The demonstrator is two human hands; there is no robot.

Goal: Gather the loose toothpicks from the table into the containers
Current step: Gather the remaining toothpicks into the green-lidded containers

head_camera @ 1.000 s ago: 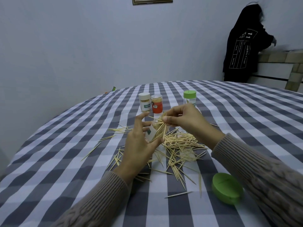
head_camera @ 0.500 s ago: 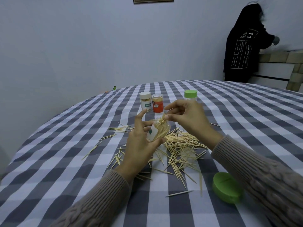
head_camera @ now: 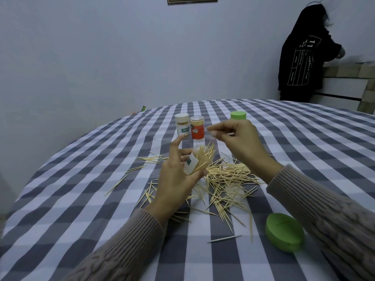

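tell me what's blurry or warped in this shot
Head view: the right hand is motion-smeared at its fingertips; the left hand and the container it holds stay sharp. Wide-angle distortion bows the table edge. Light is dim and even, without glare.

We see a bench (head_camera: pixel 81 199) covered in grey-and-white checks, strewn with pale tan toothpicks (head_camera: pixel 227 179). Behind them stand a white-capped jar (head_camera: pixel 182 126), an orange jar (head_camera: pixel 197 127) and a green-capped jar (head_camera: pixel 238 115). A bright green lid (head_camera: pixel 284 232) lies nearby. Our sleeves (head_camera: pixel 129 252) are beige cable knit.
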